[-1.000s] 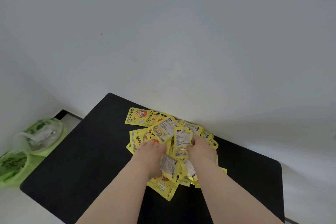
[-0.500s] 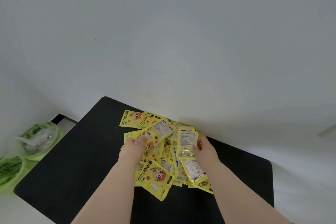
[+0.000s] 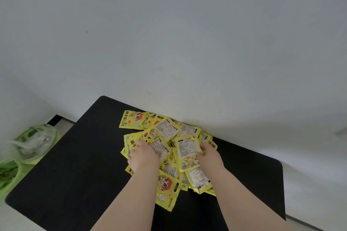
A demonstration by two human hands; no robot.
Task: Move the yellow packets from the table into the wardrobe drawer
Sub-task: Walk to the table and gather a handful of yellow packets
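Nearest to me, two bare forearms (image 3: pixel 135 199) reach forward over the black desk (image 3: pixel 75 165), side by side and a little apart. One packet with a red-haired cartoon face (image 3: pixel 167 191) lies flat between them at the near edge of the heap, its corner tucked under the left wrist.

Just beyond it, both hands are sunk into the yellow packets (image 3: pixel 169 142). The left hand (image 3: pixel 144 157) sits palm down on the left side of the heap, its fingers curled in, and its grip is closed on a packet showing its white printed back. The right hand (image 3: pixel 210 157) comes in from the right side of the heap, with the thumb laid over another white-backed packet and the fingers bent round the packets at the heap's edge, so that grip holds packets too (how many each hand has, I cannot tell).

The packets are all on the desk, overlapping in a loose mound toward its far side. Some are face up and some face down. The farthest one, a face-up packet (image 3: pixel 131 120), lies flat at the back left of the mound.

The heap's far edge runs right up to the pale wall (image 3: pixel 187 43), which the desk stands against. Off to the left, below desk level, green plastic bags (image 3: pixel 32 142) sit on the floor, blurred.
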